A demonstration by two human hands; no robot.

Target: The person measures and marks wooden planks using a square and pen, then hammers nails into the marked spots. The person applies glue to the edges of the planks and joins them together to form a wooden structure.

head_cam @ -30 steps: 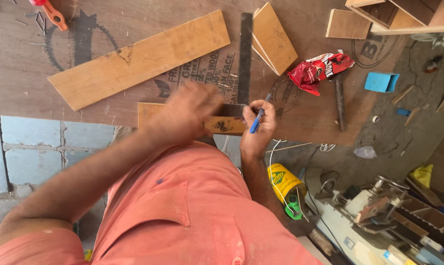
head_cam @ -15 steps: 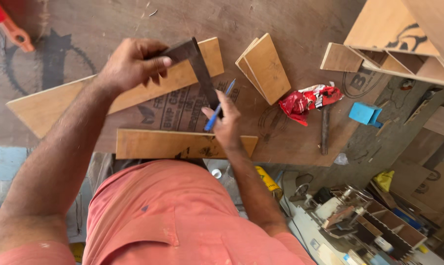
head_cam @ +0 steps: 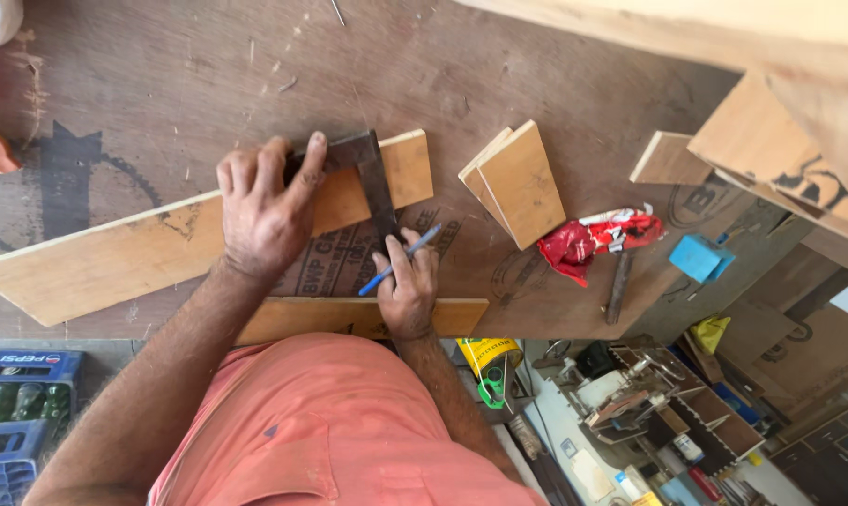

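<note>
both hands have shifted: left hand (head_cam: 267, 208) now presses the square (head_cam: 366, 176) flat on the plank (head_cam: 115, 262), gripping its stock; right hand (head_cam: 408, 286), just beside the blade, pinches a blue pencil (head_cam: 401, 260).

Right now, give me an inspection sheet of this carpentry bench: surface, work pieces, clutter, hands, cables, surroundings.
Surface: dark brown plywood bench top, scuffed, with wood chips.
Job's things: long pale wooden plank lying slanted; dark metal try square laid across its right end; blue pencil; narrower wooden strip at the near edge.
Clutter: two stacked small wooden boards; crumpled red wrapper; blue block.
Hands: left hand pressing the square onto the plank; right hand holding the pencil beside the blade.
Cables: nothing seen.
Surroundings: blue bottle crate and yellow can below the bench.
</note>
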